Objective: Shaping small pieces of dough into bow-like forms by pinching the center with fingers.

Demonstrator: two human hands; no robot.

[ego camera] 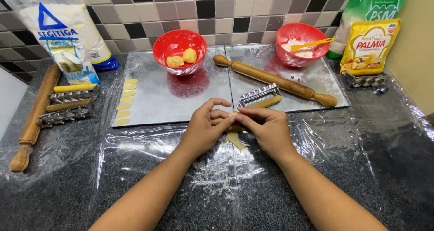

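Dough piece (236,139) mostly hidden under fingers, left hand (205,127) and right hand (266,129) pinching it together, fingertips touching, fluted metal cutter (260,96) just beyond right hand, rolling pin (275,80) farther back.

Both forearms come up from the near edge of the counter and angle inward, meeting near its middle. They are bare and lie low over the surface. The left hand (204,126) sits knuckles up, wrist straight, its fingers curled toward the right; index finger and thumb bend round in a loose hook, with the tips pinched close together. The right hand (266,127) mirrors it, back of the hand upward, fingers drawn in toward the left and fingertips (239,118) pressed against those of the other hand. The two hands touch at the tips, thumbs tucked underneath and mostly hidden. Neither palm shows.
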